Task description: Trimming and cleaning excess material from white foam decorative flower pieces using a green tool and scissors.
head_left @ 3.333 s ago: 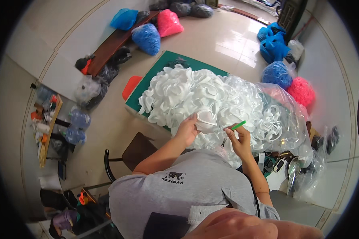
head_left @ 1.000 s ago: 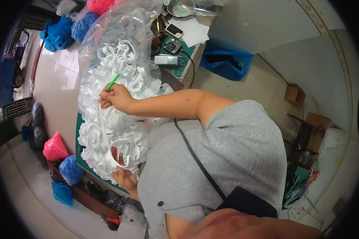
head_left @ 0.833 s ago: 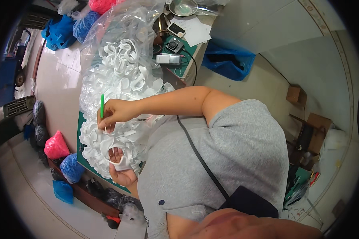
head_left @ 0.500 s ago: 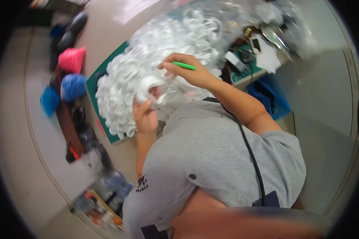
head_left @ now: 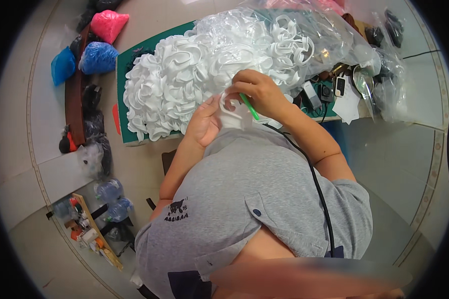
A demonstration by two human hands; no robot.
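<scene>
Left hand [head_left: 203, 125]: fingers closed on the left edge of a white piece [head_left: 231, 119]. Right hand [head_left: 260, 93]: fingers bent around a slim green tool [head_left: 249, 106], fingertips at the piece's upper part; contact cannot be confirmed. The piece is pale, with a curled upper rim, positioned between both hands, before the gray shirt [head_left: 254, 172]. Beyond: a heap of white loops [head_left: 177, 82] on the green counter [head_left: 121, 82].

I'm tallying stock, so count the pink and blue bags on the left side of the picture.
3: a pink bag near the top, a blue bag just below it, and a brighter blue bag left of that. Others may be hidden.
</scene>
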